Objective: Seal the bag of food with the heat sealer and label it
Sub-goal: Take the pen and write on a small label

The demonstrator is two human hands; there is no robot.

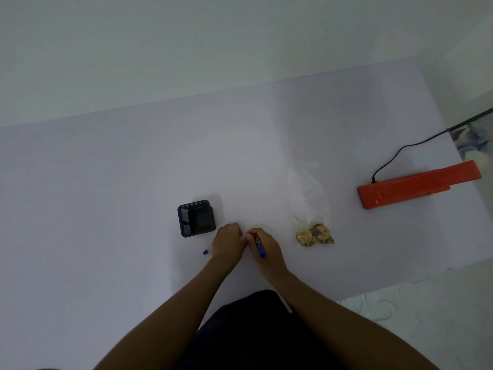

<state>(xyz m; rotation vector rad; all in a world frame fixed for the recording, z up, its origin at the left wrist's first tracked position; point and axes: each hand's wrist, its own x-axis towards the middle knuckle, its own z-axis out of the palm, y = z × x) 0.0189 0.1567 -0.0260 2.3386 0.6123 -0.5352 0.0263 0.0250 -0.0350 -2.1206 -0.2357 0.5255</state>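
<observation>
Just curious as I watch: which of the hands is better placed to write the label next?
The right hand, most likely. It already grips the blue marker, tip toward the spot between the hands. The left hand rests beside it, seemingly steadying something too pale to make out. The marker's cap lies off to the left.

A clear plastic bag (310, 206) lies flat on the white desk (106, 209), its food (314, 235), yellowish and brown pieces, gathered at the near end. The orange heat sealer (416, 185) lies well to its right, closed, with a black cord (394, 156) plugged in. A blue-capped marker (259, 246) points away, beside the bag's left.
</observation>
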